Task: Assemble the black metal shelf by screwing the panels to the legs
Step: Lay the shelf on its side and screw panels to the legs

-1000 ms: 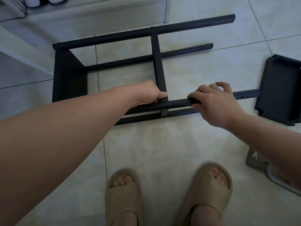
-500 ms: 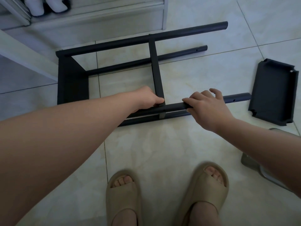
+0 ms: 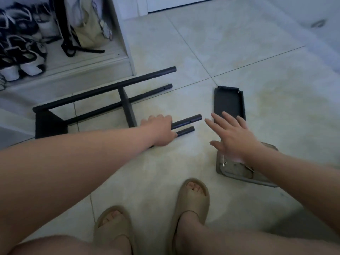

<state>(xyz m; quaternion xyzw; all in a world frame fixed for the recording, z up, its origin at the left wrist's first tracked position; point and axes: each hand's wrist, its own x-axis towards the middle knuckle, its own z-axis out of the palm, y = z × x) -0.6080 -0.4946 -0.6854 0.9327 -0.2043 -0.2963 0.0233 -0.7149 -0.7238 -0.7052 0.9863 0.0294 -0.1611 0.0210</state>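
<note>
Loose panel (image 3: 229, 102) lies flat on the floor (image 3: 184, 162) just beyond the right hand (image 3: 232, 138), which hovers splayed and empty, the panel's long axis pointing away from the person, while the left hand (image 3: 158, 130), farther off, grips the frame's (image 3: 50, 124) near leg (image 3: 185, 122).

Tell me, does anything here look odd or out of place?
The black shelf frame lies on its side on the floor, one loose panel apart from it. That suits half-done assembly; nothing looks damaged.
</note>
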